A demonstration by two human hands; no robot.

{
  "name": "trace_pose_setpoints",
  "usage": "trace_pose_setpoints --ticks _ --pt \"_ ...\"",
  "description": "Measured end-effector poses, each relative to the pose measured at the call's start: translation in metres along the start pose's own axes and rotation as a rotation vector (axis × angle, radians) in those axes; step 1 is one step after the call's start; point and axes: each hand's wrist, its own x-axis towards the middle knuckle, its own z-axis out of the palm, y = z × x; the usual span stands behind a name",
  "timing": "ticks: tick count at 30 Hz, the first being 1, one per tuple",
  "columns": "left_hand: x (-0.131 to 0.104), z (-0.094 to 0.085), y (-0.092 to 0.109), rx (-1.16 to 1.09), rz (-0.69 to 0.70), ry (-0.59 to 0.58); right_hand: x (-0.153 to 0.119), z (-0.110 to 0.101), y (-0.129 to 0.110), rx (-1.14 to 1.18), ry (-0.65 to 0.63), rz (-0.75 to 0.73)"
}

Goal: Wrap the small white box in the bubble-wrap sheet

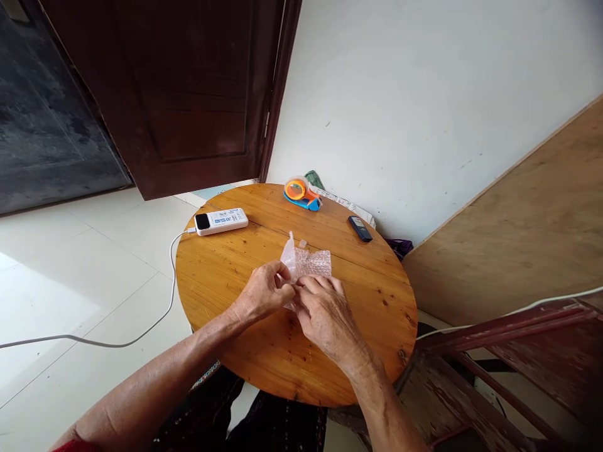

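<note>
A sheet of clear bubble wrap (316, 262) lies near the middle of the round wooden table (377, 314), with one corner standing up on its left side. My left hand (266, 285) pinches the wrap's left edge between thumb and fingers. Across the near edge of the wrap rests my right hand (325, 307), its fingers lying flat and pressing the sheet down. Whatever lies under or inside the wrap is hidden by my hands. Just beyond the wrap, a small translucent piece (303, 244) sits on the wood.
A tape dispenser (301, 193) with an orange roll stands at the table's far edge. At the left is a white device (221, 221) with a cable (172, 276) running off the edge. A small dark handheld device (360, 228) lies at right, near the wall (424, 125).
</note>
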Motion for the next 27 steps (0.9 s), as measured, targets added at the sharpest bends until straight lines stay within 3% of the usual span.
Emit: trace_pose_setpoints --ticks 3,5,8,11,13,16,20,27 --pt "-0.001 -0.007 -0.001 0.052 0.049 -0.089 -0.008 -0.004 0.007 0.129 0.077 -0.03" --pt "0.0 -0.011 -0.003 0.133 0.153 -0.113 -0.021 -0.008 0.017 0.204 0.19 0.054" --pt "0.004 -0.014 -0.007 0.224 0.354 -0.171 -0.046 -0.008 0.036 0.347 0.296 0.402" --pt "0.009 -0.015 -0.01 0.327 0.516 -0.212 -0.065 0.0 0.046 0.494 0.181 0.722" --pt "0.011 -0.015 -0.011 0.403 0.606 -0.207 -0.066 0.008 0.046 0.577 0.127 0.812" --pt "0.012 -0.014 -0.014 0.454 0.698 -0.192 -0.052 0.018 0.038 0.589 0.124 0.851" --pt "0.013 -0.013 -0.016 0.452 0.718 -0.217 -0.028 0.033 0.033 0.494 0.178 0.875" --pt "0.012 -0.016 -0.009 0.506 0.695 -0.283 -0.017 0.05 0.031 0.637 0.348 0.753"
